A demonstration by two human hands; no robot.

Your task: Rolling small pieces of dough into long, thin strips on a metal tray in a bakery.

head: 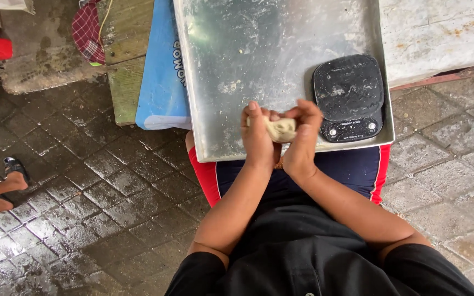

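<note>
While two hands grip one dough lump (280,129), one tray (237,60), one scale (349,96)

Metal tray (237,66), floury; black kitchen scale (349,96) at right corner.

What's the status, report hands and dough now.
Left hand and right hand both closed on the pale lump of dough. Held over the near edge of the flat metal tray. Black kitchen scale beside, not touching.

blue printed bag (163,82) left of tray (220,55)
</note>
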